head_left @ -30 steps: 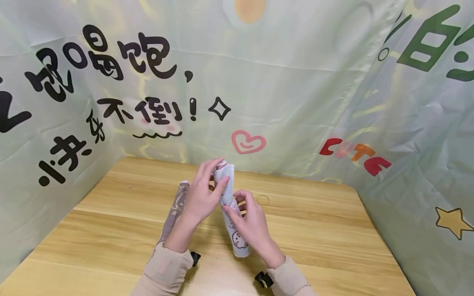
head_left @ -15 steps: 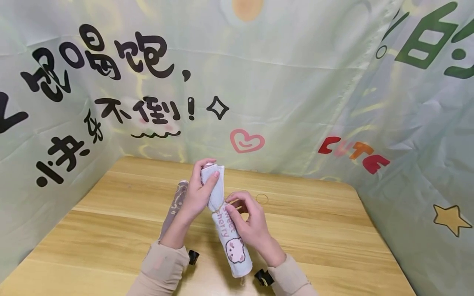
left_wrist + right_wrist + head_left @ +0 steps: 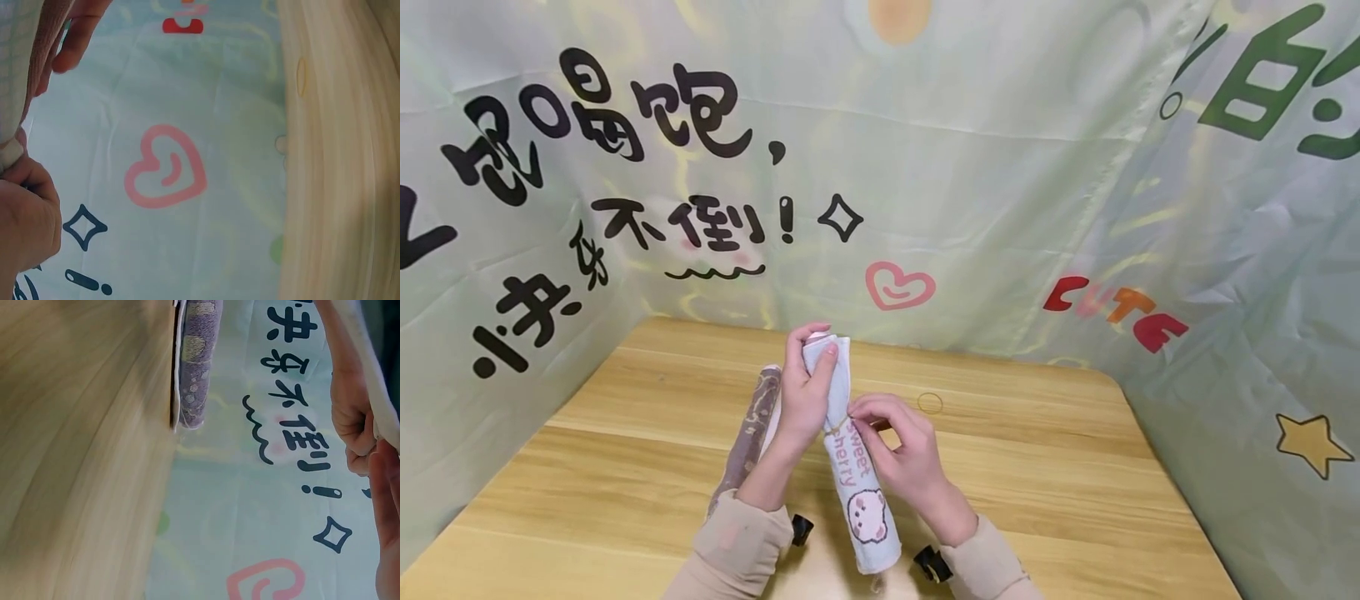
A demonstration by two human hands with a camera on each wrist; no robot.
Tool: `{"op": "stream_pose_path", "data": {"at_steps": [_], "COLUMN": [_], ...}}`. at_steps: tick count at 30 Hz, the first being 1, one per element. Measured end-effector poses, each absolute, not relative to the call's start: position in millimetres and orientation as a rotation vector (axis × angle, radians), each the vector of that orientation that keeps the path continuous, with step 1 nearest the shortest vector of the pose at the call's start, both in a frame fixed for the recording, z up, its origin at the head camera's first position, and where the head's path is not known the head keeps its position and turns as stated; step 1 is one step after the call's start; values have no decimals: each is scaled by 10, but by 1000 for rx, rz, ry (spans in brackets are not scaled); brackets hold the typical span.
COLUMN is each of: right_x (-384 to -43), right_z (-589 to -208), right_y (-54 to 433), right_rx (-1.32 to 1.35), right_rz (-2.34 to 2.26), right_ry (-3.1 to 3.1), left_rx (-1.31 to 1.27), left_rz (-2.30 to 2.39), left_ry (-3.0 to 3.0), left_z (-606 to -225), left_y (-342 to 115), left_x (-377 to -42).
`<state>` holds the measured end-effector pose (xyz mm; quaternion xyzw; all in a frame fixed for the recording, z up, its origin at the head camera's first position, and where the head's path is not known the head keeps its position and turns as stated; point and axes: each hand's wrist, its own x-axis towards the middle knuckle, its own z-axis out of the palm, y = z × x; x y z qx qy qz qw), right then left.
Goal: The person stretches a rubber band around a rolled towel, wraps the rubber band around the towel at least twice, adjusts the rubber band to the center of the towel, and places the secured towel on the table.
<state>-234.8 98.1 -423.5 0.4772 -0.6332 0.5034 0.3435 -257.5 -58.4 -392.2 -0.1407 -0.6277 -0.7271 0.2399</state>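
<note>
A light-blue rolled towel [image 3: 867, 508], printed with "sweet cherry" and a bear face, stands tilted between the hands. My left hand [image 3: 805, 392] grips its upper part, thumb across the front. Around its middle runs a thin rubber band [image 3: 835, 429], which my right hand [image 3: 902, 442] pinches at the towel's right edge. In the left wrist view, part of the towel [image 3: 12, 56] shows beside the left hand [image 3: 28, 219]. The right wrist view catches both hands meeting at the towel's pale edge [image 3: 381, 381].
A mauve rolled towel [image 3: 751, 433] lies on the wooden table [image 3: 1037, 492], left of the left forearm. Another rubber band [image 3: 930, 403] lies farther back on the right. Printed cloth [image 3: 985, 192] hangs behind the table. Black wrist-worn devices [image 3: 932, 564] sit at the cuffs.
The light-blue towel has shifted left and toward me and turned, so its print faces up into view. My left hand moved left with it; the right fingers have closed in at the band.
</note>
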Motion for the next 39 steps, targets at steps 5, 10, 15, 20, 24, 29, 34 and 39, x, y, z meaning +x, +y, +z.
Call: {"op": "stream_pose_path", "data": {"at_steps": [5, 10, 15, 20, 24, 29, 34, 39], "right_x": [-2353, -2337, -2324, -2329, -2328, -2288, -2249, -2223], "right_z": [-4228, -4239, -4278, -4296, -4274, -4216, -4212, -4237], "right_y": [967, 958, 941, 960, 991, 1000, 962, 911], "right_rx": [1266, 1263, 1249, 1282, 1323, 1385, 1438, 1423], "right_rz": [1274, 1248, 1232, 1238, 1268, 1308, 1317, 1294], "right_ry": [-1639, -1677, -1726, -1780, -1791, -1808, -1817, -1803], "left_rx": [-361, -353, -342, -349, -356, -338, -289, -295], "left_rz": [-1999, -2000, -2001, -2000, -2009, -1989, -1967, -1973], "left_ry": [-1676, -1675, -1675, -1709, -1726, -1727, -1707, -1686], "left_z": [-3913, -3921, -3905, -3913, -3934, -3913, -3891, -3886], "left_y": [-554, -537, -519, -490, -486, -552, -641, -695], "left_x": [-2571, -2559, -2534, -2512, -2533, -2553, -2589, -2598]}}
